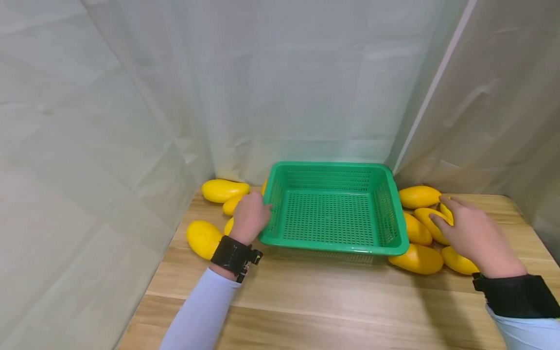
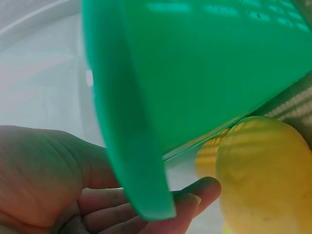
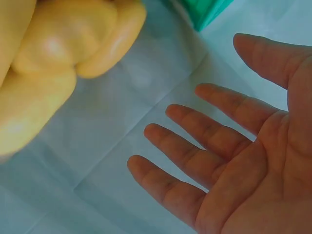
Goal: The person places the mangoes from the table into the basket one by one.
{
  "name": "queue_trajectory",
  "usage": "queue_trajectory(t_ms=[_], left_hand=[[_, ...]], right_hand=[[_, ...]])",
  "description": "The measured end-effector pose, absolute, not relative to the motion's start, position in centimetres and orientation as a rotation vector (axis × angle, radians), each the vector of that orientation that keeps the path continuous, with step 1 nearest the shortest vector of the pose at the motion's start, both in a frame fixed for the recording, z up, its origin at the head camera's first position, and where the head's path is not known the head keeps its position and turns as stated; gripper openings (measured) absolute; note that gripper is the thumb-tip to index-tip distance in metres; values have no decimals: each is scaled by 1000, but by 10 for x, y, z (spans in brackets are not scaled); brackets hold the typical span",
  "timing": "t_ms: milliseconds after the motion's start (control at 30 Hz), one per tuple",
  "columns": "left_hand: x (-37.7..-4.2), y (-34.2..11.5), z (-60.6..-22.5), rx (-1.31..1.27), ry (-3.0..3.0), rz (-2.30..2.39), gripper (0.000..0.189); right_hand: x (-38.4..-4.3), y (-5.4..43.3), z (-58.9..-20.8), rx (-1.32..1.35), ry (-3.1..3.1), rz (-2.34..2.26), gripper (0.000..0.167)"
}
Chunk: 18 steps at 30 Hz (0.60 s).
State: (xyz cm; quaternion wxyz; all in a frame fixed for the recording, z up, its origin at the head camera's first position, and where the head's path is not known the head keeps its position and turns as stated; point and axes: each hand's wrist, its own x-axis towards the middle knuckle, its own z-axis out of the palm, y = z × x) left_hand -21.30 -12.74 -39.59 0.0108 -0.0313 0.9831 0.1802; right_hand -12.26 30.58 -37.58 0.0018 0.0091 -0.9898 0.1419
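A green plastic basket [image 1: 328, 250] with perforated walls has nothing inside it. At its left rim, my left hand [image 1: 251, 217] holds on with curled fingers; the left wrist view shows the rim [image 2: 131, 146] passing across the fingers [image 2: 109, 202]. A yellow mango [image 2: 265, 170] lies just past those fingertips. My right hand [image 1: 474, 236] hovers over the mangoes on the right, fingers spread and palm bare in the right wrist view. Beneath it are a mango [image 1: 430, 223] and another mango [image 1: 459, 260], with several more around them.
Left of the basket, several mangoes lie on the wooden table [image 1: 328, 311], among them a mango [image 1: 204, 239] near the left edge and a mango [image 1: 224, 190] at the back. Pale sheeting [image 1: 306, 87] hangs behind and along both sides.
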Motion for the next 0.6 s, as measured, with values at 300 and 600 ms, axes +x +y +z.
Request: queue_trajectory(t_ms=[300, 600], left_hand=[[-215, -127, -393, -137, 3036, 570, 29], [-216, -126, -394, -132, 3067, 575, 27]], right_hand=[[-138, 353, -381, -138, -3199, 360, 79], [-146, 386, -399, -336, -3357, 374, 97]])
